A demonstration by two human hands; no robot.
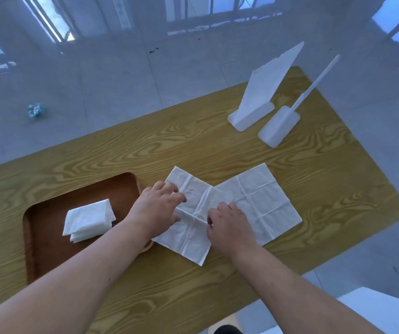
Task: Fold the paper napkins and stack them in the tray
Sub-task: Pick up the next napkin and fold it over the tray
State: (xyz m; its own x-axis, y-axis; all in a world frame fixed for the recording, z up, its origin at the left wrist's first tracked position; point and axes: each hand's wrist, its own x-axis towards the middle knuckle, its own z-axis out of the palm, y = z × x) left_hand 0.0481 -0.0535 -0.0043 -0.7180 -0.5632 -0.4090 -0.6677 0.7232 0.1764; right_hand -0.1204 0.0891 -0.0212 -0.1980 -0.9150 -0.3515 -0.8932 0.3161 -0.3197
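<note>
A person's left hand (158, 208) and right hand (229, 226) press down on an unfolded white paper napkin (191, 227) lying flat on a wood-grain desk (145, 150), its creases dividing it into squares. The left hand's fingers (178, 197) are curled with the tips on the napkin's far left part; the right hand's fingers (211, 219) are bent at the central crease, and whether they pinch the paper or only rest on it cannot be told. A second unfolded napkin (263, 201) lies just to the right, its near left corner tucked under the first or under the right hand; which sheet lies on top there is hard to make out. To the left, a brown tray (49, 256) with rounded corners holds a small stack of folded napkins (88, 220) near its middle; the left forearm crosses the tray's right rim and hides its near right corner. The first napkin's left edge touches or just overlaps that rim. Bare desk lies open near the person and along the far edge behind the napkins. At the far right of the desk stand two white plastic holders (265, 92), side by side and tilted in the wide-angle view. On the tiled floor (97, 80) beyond the desk's far left edge lies a small crumpled bluish scrap (35, 110), too small to identify.
</note>
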